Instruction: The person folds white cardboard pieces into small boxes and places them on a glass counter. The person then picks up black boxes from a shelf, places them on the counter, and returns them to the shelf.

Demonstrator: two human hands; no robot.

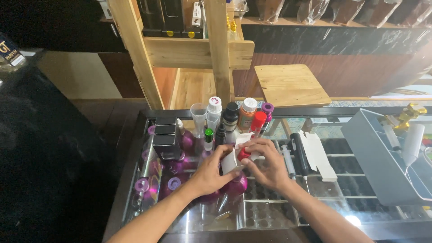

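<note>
My left hand (211,173) grips a small white cardboard box (233,158) with its flap open, above a glass counter top (270,211). My right hand (268,165) holds a small red-capped bottle (244,154) at the mouth of that box. The bottle's body is mostly hidden by my fingers and the box. A round magenta bottle (237,184) sits just under my hands.
Behind my hands stand several bottles: a white-capped one (214,109), a black one (230,118), an orange one (246,113), plus a clear cup (198,114). Black boxes (165,135) at left, a syringe (288,162), flat white cartons (318,155), a grey tray (382,157), a wooden stool (290,84).
</note>
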